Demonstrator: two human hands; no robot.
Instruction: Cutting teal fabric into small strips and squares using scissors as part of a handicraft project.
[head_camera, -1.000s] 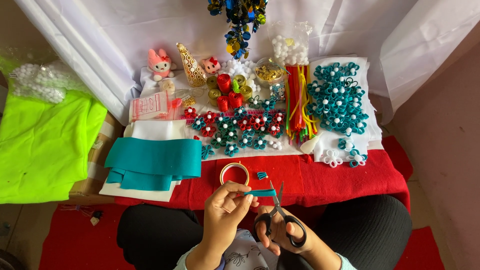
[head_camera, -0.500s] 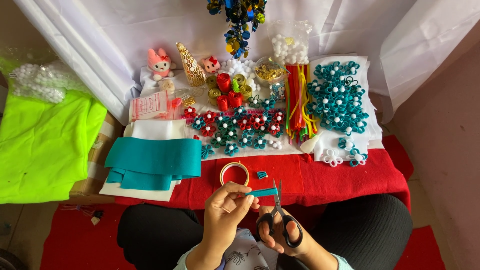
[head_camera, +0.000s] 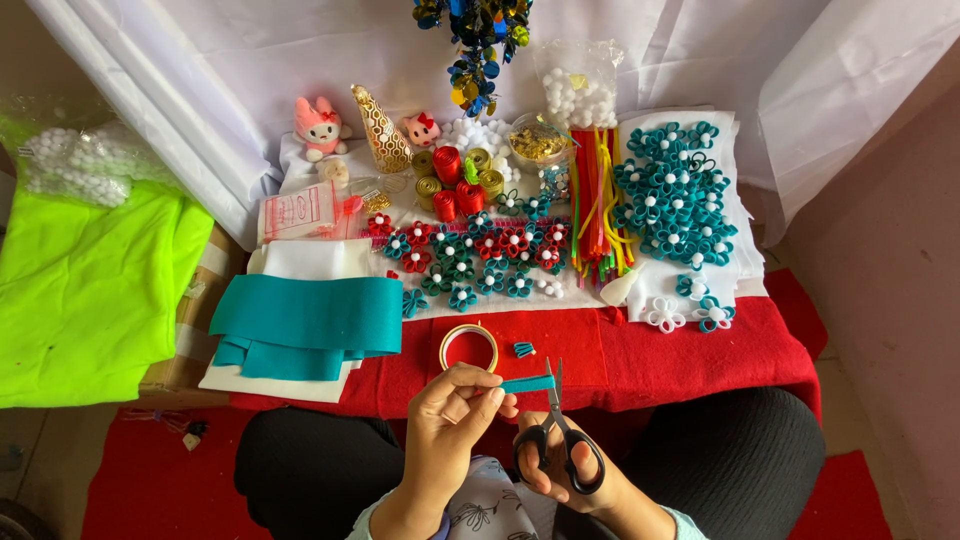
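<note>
Compared with a second ago, we see the black-handled scissors (head_camera: 558, 440) raised, their blades now standing nearly upright against the end of the teal felt strip (head_camera: 527, 384), where before they pointed off to the left (the spread on the red cloth (head_camera: 700, 355) looks unchanged). Our left hand (head_camera: 452, 415) is closed narrow, pinching the strip between thumb and fingertips near the cloth's front edge, just below the tape roll (head_camera: 468, 347). Our right hand (head_camera: 560, 470) grips the scissor loops, blades nearly closed.
</note>
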